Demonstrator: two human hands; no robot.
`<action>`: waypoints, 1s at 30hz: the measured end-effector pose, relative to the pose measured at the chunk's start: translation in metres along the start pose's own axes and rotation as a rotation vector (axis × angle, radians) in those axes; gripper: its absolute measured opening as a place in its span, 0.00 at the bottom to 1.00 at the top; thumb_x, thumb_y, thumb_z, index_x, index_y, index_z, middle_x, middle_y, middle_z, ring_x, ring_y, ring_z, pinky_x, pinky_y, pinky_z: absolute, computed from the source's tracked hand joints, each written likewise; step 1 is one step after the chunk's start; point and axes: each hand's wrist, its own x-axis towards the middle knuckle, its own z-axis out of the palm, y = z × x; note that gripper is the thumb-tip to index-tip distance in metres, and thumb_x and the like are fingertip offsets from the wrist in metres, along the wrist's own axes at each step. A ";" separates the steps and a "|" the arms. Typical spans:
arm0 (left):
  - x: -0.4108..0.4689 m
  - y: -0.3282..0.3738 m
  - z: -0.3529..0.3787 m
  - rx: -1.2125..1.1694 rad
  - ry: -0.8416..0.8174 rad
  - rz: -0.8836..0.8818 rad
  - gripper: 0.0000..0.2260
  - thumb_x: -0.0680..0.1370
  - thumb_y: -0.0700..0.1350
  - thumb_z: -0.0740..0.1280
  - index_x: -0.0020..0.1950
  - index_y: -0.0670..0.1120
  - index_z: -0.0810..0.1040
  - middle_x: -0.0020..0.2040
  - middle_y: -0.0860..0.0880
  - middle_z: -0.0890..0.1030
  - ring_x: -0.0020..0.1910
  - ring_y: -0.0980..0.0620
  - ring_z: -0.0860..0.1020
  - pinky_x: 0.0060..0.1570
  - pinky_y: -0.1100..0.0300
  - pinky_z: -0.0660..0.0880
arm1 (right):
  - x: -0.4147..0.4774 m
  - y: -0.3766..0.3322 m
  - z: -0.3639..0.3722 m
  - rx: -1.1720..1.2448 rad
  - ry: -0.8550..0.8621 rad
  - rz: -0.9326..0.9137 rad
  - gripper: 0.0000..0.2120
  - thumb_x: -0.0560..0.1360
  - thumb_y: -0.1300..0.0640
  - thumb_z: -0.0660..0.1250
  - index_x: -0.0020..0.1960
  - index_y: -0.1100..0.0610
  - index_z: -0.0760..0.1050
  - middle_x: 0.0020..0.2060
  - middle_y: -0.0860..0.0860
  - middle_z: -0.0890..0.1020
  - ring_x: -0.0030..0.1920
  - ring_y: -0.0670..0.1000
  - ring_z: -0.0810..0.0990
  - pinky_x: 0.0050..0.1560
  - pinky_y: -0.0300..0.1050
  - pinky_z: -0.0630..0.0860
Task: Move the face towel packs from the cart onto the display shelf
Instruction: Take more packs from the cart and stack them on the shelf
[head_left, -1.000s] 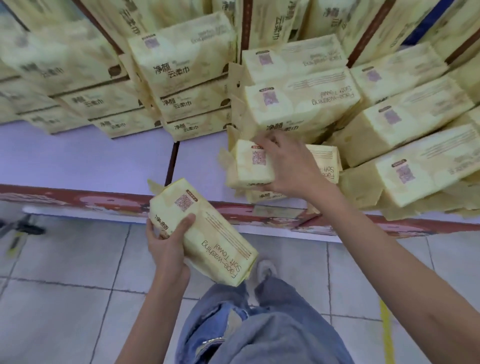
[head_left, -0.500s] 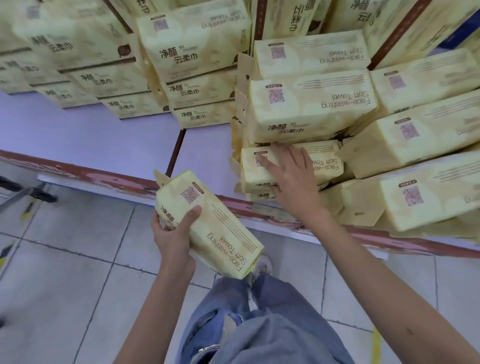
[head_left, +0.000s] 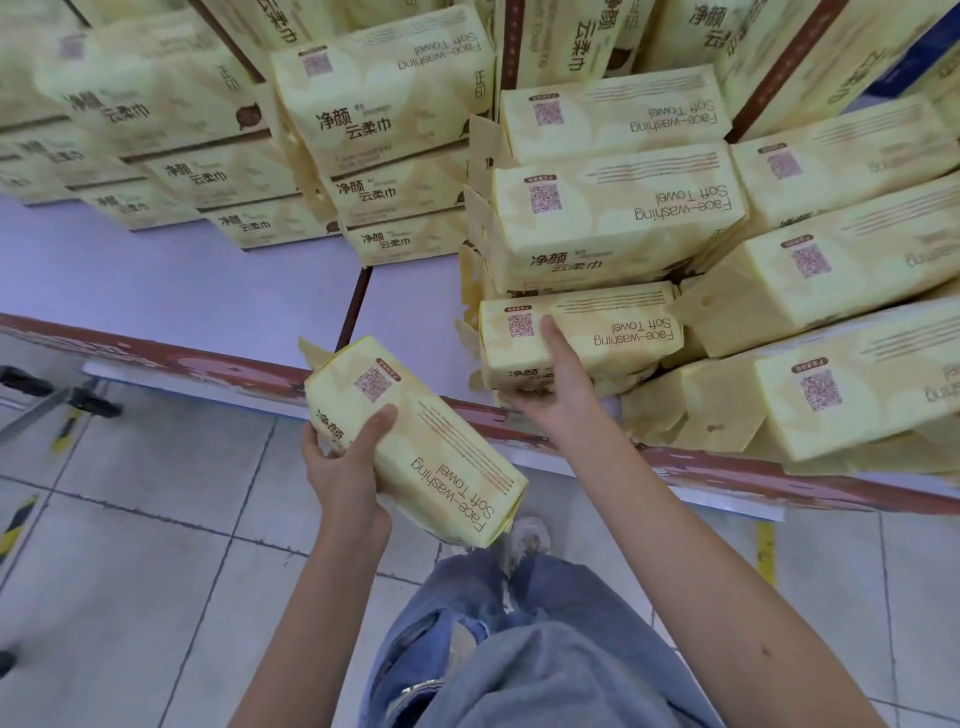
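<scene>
My right hand (head_left: 563, 387) has slid from lying flat on top to the near end of the lowest face towel pack (head_left: 613, 332), and now pinches it, thumb above and fingers below. This pack sits on the display shelf (head_left: 171, 280) under the stack, at 1 o'clock from the hand, so I judge it nearly placed. My left hand (head_left: 345, 467) still grasps the next pack (head_left: 431, 447) at 7 o'clock, off the shelf
</scene>
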 end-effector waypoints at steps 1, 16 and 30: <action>0.000 0.001 0.000 0.003 -0.003 0.001 0.38 0.67 0.39 0.75 0.74 0.52 0.62 0.59 0.50 0.79 0.52 0.50 0.80 0.40 0.58 0.76 | 0.000 -0.001 0.002 0.049 0.011 -0.007 0.29 0.69 0.52 0.74 0.67 0.54 0.68 0.60 0.55 0.78 0.57 0.57 0.77 0.44 0.61 0.78; -0.011 0.013 -0.001 -0.034 -0.024 -0.098 0.27 0.71 0.45 0.72 0.69 0.50 0.69 0.62 0.46 0.79 0.55 0.47 0.78 0.47 0.53 0.75 | -0.011 -0.025 -0.020 -0.106 0.157 -0.060 0.28 0.71 0.49 0.73 0.66 0.55 0.66 0.62 0.56 0.75 0.56 0.58 0.76 0.46 0.54 0.77; -0.051 0.040 0.080 -0.250 -0.200 -0.258 0.31 0.68 0.48 0.75 0.68 0.50 0.68 0.60 0.46 0.79 0.56 0.46 0.78 0.50 0.49 0.78 | -0.104 -0.020 -0.020 -0.319 -0.172 -0.356 0.33 0.53 0.37 0.72 0.56 0.47 0.75 0.54 0.49 0.80 0.56 0.52 0.77 0.50 0.54 0.77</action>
